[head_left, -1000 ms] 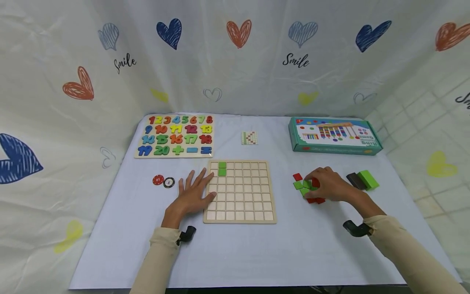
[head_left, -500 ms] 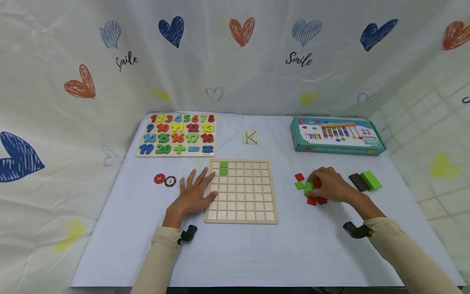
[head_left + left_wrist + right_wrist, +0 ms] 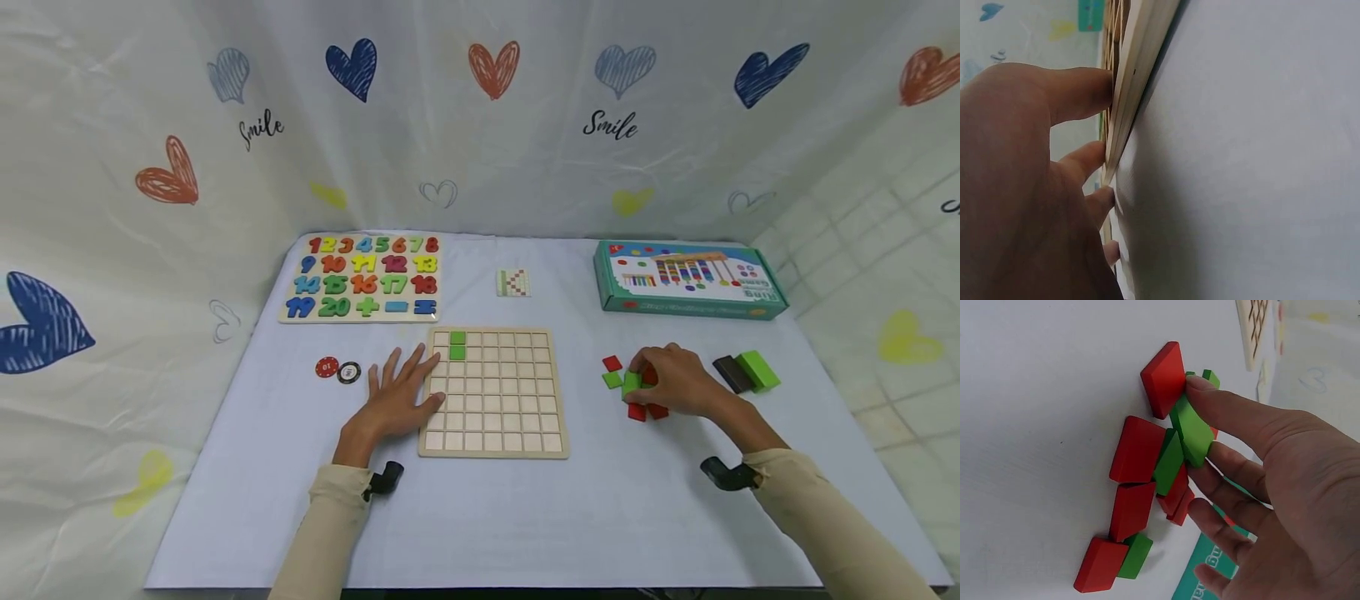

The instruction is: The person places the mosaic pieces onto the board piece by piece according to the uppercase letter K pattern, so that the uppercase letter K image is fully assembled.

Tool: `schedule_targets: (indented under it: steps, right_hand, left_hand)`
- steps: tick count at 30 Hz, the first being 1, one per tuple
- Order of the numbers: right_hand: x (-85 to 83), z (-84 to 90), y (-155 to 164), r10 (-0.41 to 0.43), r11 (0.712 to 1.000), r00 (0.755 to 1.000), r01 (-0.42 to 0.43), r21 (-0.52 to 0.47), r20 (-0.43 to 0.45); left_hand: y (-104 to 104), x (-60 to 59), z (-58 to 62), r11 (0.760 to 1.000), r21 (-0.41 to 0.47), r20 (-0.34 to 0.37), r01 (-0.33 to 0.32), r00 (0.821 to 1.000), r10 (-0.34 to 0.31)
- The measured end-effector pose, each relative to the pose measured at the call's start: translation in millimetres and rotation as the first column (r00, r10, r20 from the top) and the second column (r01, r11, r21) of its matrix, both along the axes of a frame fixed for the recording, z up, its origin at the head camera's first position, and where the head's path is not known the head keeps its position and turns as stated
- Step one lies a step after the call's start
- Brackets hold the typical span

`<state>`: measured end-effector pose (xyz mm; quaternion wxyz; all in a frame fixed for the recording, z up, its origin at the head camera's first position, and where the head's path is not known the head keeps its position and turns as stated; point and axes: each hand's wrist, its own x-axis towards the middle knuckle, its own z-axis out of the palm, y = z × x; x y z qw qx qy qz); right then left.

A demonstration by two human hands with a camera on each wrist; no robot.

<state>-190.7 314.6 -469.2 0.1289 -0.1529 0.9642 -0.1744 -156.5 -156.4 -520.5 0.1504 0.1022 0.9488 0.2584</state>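
Fingers of the left hand [image 3: 395, 398] lie flat against the grid board's [image 3: 492, 392] left edge, while the right hand [image 3: 675, 379] pinches a green tile [image 3: 1191, 428] from the tile pile [image 3: 630, 387] beside it.

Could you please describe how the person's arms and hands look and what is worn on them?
Both arms wear long beige sleeves, the left sleeve and the right sleeve, ending at the wrists. A small black camera mount sits on each wrist: the left one and the right one. The left hand and right hand are bare, with no gloves, rings or markings visible.
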Motion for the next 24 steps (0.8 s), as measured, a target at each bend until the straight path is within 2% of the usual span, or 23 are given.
schedule_targets:
  steps: [11, 19, 24]
  right_hand:
    - [1.3, -0.2, 0.9, -0.021, 0.997, 0.998, 0.025, -0.078, 0.056]
    - [4.6, -2.1, 4.7, -0.006, 0.996, 1.000, 0.004, -0.090, -0.018]
    - [2.7, 4.8, 1.3, -0.002, 0.994, 0.996, -0.008, -0.107, -0.091]
  left_hand:
    - [-0.5, -0.7, -1.5, 1.000, 0.002, -0.004, 0.003, 1.000, -0.003]
    - [-1.0, -1.5, -3.0, 1.000, -0.012, 0.004, 0.007, 1.000, -0.007]
    - [-2.2, -1.5, -4.4, 1.000, -0.003, 0.001, 0.005, 1.000, -0.005]
